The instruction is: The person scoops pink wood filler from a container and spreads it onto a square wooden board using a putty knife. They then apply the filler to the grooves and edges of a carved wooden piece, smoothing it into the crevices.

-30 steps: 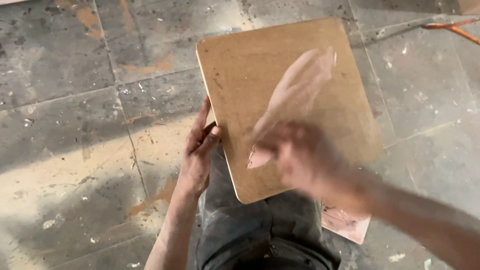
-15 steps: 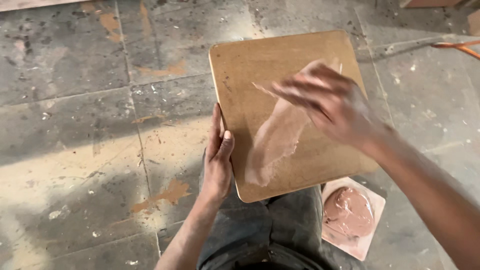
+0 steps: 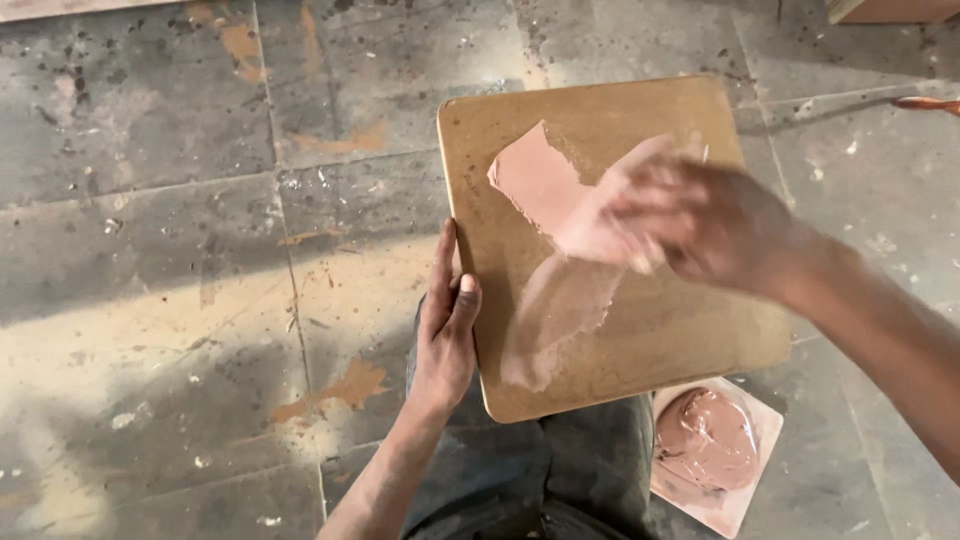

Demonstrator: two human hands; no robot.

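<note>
Resting across the person's lap, the square wooden board [image 3: 650, 330] carries a streak of pinkish-brown paste [image 3: 545, 185] on its face. The left hand [image 3: 445, 330] grips the board's left edge, while the right hand [image 3: 700, 215], blurred and paste-coated, lies open-fingered on the smear. A square tile [image 3: 745, 500] heaped with paste sits on the concrete floor [image 3: 150, 250] beside the right knee.

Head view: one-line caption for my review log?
Right hand smears pinkish-brown paste across a square tan wooden board; left hand steadies its edge.
</note>
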